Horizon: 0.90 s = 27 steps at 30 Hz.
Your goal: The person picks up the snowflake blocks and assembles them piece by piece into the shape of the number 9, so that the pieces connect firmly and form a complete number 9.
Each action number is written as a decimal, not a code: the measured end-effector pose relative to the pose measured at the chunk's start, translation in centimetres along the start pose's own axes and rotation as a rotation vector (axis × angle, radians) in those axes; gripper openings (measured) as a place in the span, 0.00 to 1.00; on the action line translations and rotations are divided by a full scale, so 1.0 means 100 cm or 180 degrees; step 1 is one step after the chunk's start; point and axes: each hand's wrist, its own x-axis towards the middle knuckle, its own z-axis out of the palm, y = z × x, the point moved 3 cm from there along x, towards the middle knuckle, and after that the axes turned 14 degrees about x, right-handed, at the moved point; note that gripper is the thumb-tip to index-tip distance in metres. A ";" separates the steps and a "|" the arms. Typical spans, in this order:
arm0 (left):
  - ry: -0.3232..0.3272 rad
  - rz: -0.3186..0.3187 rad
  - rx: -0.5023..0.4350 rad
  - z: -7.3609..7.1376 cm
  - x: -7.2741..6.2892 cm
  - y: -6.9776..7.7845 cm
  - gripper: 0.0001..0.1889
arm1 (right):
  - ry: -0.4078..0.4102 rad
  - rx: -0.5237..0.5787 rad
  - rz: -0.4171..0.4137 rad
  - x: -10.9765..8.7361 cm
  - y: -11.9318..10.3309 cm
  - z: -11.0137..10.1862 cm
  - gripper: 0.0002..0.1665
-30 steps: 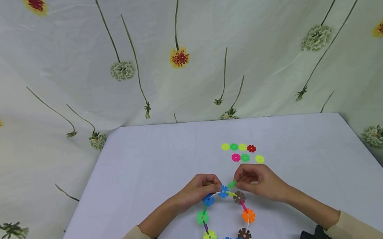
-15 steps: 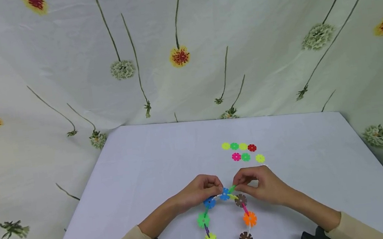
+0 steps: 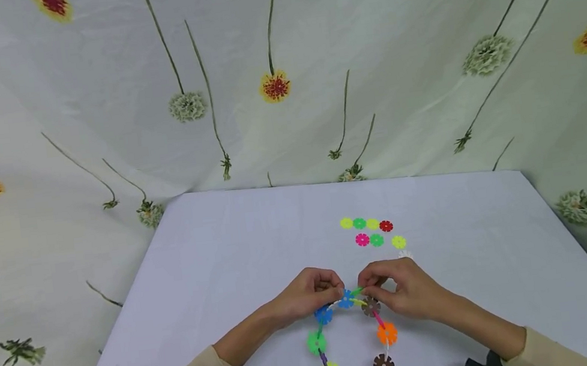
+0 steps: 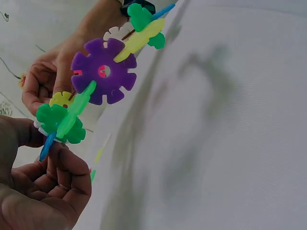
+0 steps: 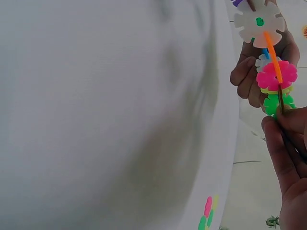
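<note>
Drew the edge-on green disc [image 3: 357, 291], pinched in the right hand [image 3: 409, 290], closer to the blue disc [image 3: 346, 301], pinched in the left hand [image 3: 311, 292], uncovering a white disc [image 3: 405, 253]. Held the ring of discs [image 3: 387, 333] over the desk [image 3: 250, 230], short of its far edge. Likely neared adding a link; could not tell if seated.

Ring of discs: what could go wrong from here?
The green disc pinched by the right hand could slip or miss the notch as it meets the blue disc, which the left hand pinches. Pushing there might also pop a joint in the ring, as its pieces join only at their edges. Lowered, the right hand might nudge the white disc, partly hidden behind it.
</note>
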 end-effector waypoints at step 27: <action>-0.0446 0.0325 0.0150 0.007 0.000 0.009 0.12 | -0.0307 0.0337 0.0002 -0.003 -0.012 0.000 0.13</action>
